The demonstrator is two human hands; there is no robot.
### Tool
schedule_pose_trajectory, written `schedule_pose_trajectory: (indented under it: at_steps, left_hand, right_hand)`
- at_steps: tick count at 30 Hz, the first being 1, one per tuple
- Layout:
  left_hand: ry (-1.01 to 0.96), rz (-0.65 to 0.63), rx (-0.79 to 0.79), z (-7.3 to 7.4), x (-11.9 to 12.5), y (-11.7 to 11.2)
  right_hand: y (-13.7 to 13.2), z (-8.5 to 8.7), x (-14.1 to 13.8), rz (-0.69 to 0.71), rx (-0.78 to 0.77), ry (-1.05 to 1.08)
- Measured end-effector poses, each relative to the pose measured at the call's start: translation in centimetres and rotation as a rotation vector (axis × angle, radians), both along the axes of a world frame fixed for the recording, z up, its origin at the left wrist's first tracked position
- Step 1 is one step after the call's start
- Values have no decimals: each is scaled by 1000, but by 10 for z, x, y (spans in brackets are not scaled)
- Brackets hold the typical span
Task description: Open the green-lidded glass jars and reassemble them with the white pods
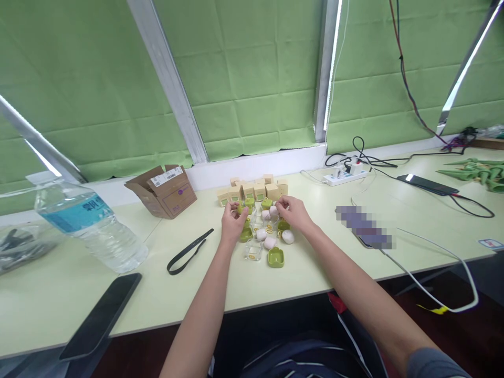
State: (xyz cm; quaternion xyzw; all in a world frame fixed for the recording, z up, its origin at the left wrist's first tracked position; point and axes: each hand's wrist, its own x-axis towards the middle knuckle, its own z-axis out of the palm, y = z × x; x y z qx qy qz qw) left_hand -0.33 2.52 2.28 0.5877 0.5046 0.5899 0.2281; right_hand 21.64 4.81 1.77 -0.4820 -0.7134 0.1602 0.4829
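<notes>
Small pieces lie grouped on the table in front of me. My left hand (pixel 233 221) is at the group's left side, thumb and fingers closed around a small green dish (pixel 244 208). On the right, the fingertips of my right hand (pixel 292 211) pinch a small pale pink rounded piece (pixel 273 211). Between and below the hands are more pale pink pieces (pixel 270 242), a clear square dish (pixel 253 250) and a white rounded piece (pixel 288 237). Closest to me sits another green square dish (pixel 276 257). Fingers partly cover what each hand holds.
Several small tan boxes (pixel 259 190) stand behind the pieces. An opened brown carton (pixel 169 195), black strap (pixel 189 253), water bottle (pixel 94 226) and dark phone (pixel 103 315) are at left. A power strip (pixel 346 176) and cabled phone (pixel 364 228) lie right.
</notes>
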Motion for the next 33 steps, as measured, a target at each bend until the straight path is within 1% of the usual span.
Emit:
schedule_pose_trajectory:
  at_steps: [3,8,11,13,18,22,27,33]
  left_hand:
    - [54,77,4,-1,-5,2]
    - [197,327,26,-4,-18,6]
    - [245,459,-73,-6,-29,9]
    - [251,506,-158,-6,-37,10]
    - [225,507,-255,-7,-53,11]
    - [209,484,-289,-11,-59,11]
    - [233,404,-302,-13,-58,10]
    - [291,352,-302,-9,-50,6]
  right_hand:
    - [0,0,0,1,-1,7]
    - [0,0,0,7,-2,6]
    - [-1,0,0,12,-4,7]
    - [-2,1,0,12,-13,13]
    - [-3,1,0,15,-15,22]
    - [-2,1,-1,14,-7,23]
    - [-1,1,-1,21,-13,20]
    - [-2,0,-1,23,-31,36]
